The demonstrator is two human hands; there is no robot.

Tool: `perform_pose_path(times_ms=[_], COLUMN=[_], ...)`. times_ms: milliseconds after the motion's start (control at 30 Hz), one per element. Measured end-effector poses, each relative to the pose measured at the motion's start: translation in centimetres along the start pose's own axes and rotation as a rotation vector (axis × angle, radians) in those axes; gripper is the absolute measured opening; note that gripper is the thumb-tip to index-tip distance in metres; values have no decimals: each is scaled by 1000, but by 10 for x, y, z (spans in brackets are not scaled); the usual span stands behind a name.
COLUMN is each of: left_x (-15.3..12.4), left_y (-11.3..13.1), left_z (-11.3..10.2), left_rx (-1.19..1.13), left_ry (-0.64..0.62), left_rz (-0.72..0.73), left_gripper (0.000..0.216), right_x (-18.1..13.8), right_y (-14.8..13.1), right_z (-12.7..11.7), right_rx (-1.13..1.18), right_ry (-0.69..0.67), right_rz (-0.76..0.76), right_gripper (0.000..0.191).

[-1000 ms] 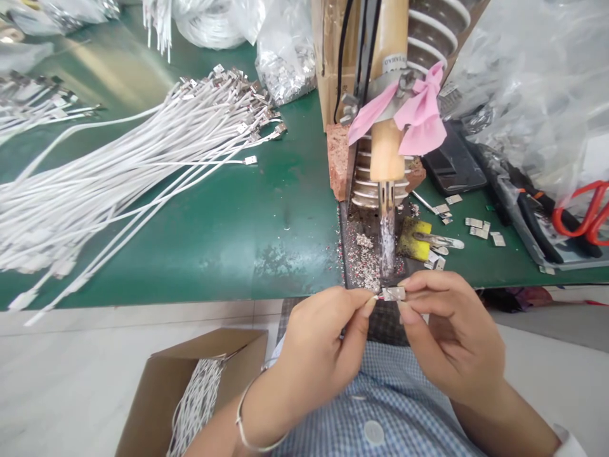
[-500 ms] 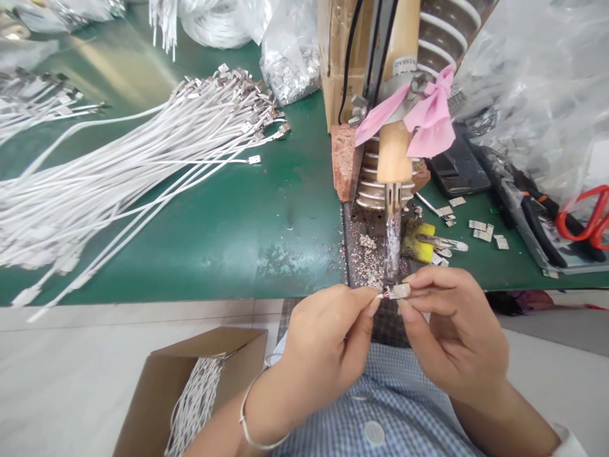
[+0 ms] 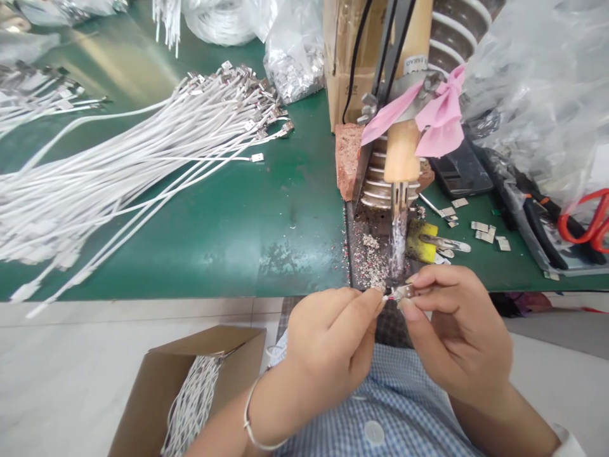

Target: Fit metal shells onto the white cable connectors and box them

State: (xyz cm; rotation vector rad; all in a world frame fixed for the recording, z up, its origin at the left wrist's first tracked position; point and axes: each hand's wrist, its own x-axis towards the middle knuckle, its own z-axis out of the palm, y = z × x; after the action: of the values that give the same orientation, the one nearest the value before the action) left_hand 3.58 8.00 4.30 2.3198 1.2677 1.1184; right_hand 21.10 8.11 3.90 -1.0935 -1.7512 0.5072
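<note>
Pinched in my left hand is the end of a white cable, its thin coloured wires showing between the fingertips. A small metal USB connector sits between the thumb and forefinger of my right hand, and the wires meet its near end. Just above both hands, the tip of a soldering iron points down, fixed in a stand with its wooden handle upward. Whether the tip touches the connector I cannot tell. The rest of the held cable is hidden by my left hand.
Finished-looking white USB cables lie in a heap on the green table. Right of the iron are a yellow sponge, loose metal connectors and red-handled scissors. A cardboard box of cables stands below.
The connector has tilted slightly in my right fingers, and my left fingers have curled a little further. The whole scene has shifted slightly with the camera.
</note>
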Motion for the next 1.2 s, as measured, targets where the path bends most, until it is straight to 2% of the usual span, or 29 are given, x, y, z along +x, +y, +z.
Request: perform_pose_path(times_ms=[133, 333, 467, 700, 1000, 1200], left_x=[0, 2, 3, 8, 10, 12], left_y=[-1, 0, 1, 1, 3, 4], left_z=[-1, -3, -4, -3, -4, -3], left_rx=[-29, -245, -341, -341, -337, -347], left_ry=[-4, -143, -153, -129, -107, -88], left_rz=[-3, -200, -257, -277, -274, -269], left_gripper=[20, 14, 14, 13, 12, 12], right_x=[0, -4, -6, -7, -1, -2], right_y=[-1, 2, 4, 3, 2, 2], right_z=[1, 1, 2, 3, 3, 4], right_rx=[-40, -87, -85, -59, -64, -28], right_ry=[2, -7, 3, 27, 18, 0], right_rz=[0, -18, -23, 5, -29, 17], right_gripper=[22, 22, 24, 22, 20, 22])
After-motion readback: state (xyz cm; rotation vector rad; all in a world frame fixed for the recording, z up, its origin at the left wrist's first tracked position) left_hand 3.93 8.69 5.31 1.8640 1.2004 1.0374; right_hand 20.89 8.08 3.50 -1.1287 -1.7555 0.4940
